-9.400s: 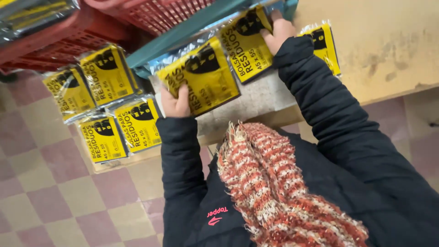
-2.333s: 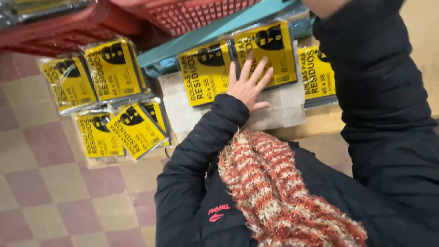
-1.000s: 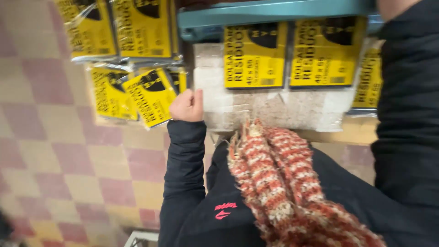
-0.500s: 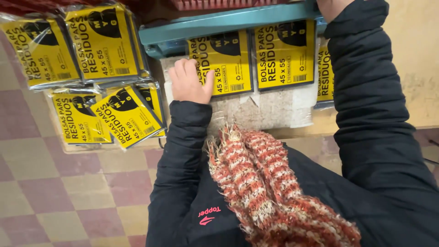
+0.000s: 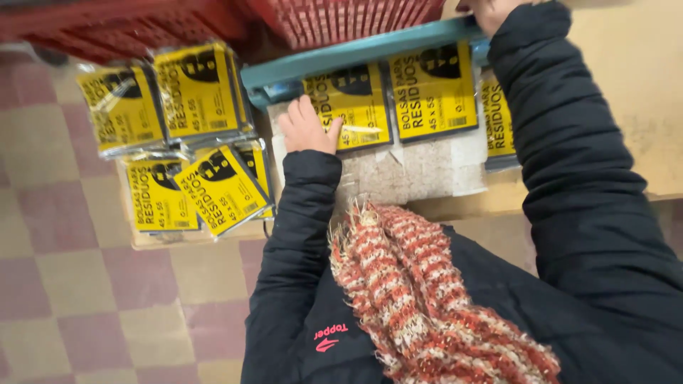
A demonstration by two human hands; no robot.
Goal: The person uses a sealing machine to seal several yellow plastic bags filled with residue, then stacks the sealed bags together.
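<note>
Left hand: the left hand (image 5: 307,128) now lies flat at the left edge of the middle yellow packet (image 5: 352,105), thumb on its lower corner; a second ago it is a closed fist lower down, at 7 o'clock of that packet.
Right hand: the right hand (image 5: 491,11) now sits at the top edge, at 1 o'clock of the teal bar (image 5: 356,53); nine seconds ago it presses a packet.
Middle yellow packet: lies square now, tilted earlier.
View: red baskets (image 5: 341,18) are back at 12 o'clock.
</note>
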